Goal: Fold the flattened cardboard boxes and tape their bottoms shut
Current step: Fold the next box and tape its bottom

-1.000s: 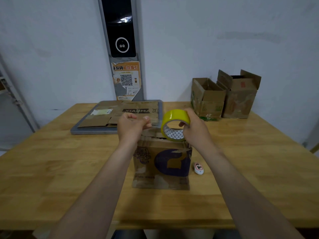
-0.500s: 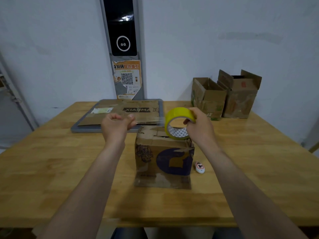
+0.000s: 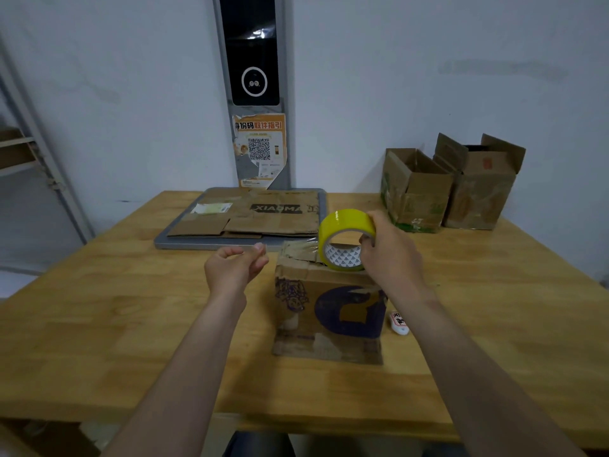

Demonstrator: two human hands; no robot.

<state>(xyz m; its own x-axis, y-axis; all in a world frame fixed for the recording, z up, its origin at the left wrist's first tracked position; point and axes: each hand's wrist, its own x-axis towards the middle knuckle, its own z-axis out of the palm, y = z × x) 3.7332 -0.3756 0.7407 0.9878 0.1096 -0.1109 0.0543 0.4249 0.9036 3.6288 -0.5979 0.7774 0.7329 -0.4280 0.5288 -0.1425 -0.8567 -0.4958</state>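
On the wooden table (image 3: 99, 324) the cardboard box (image 3: 329, 308) stands before me, my right hand (image 3: 392, 258) grips the yellow tape roll (image 3: 346, 222) on its top, my left hand (image 3: 230, 268) pinches the tape end (image 3: 298, 246), best pulled taut along the seam.

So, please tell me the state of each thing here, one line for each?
left hand, pinches the pulled-out tape strip.
right hand, grips the tape roll, held on edge over the near box.
near box, standing, top flaps folded down.
back left box, upright, top open.
back right box, upright, flaps raised.
flattened cardboard, lying flat on the grey tray.
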